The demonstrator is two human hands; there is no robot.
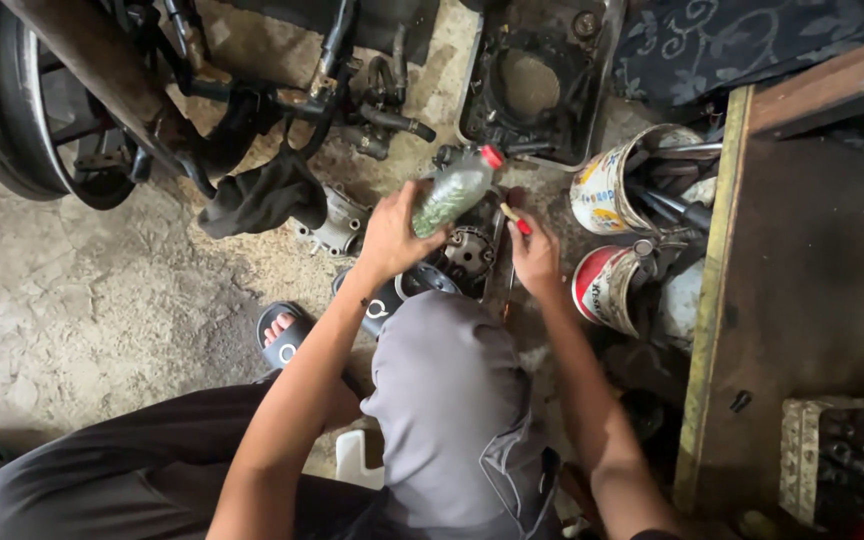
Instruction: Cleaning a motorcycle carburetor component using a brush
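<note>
Head view, looking down at a squatting person's hands. The clear plastic bottle (455, 190), holding greenish contents and closed with a red cap, is tilted: its long axis runs from the near left up to the far right, cap end pointing far and right. The left hand (389, 235) wraps its fingers around the bottle's lower end, holding it above a dark metal engine part (469, 250) on the floor. Just right of the bottle, the right hand (536, 258) pinches a small red-tipped tool (515, 218) between closed fingers, tip pointing far-left toward the bottle. Right of the hands stand two dented tins: the farther tin (602, 185), white with yellow and red print, holds tools; the nearer tin (600, 285) carries a red and white label. A wooden bench (792, 300) lies at the right edge. A wheel (12, 110) sits far left.
</note>
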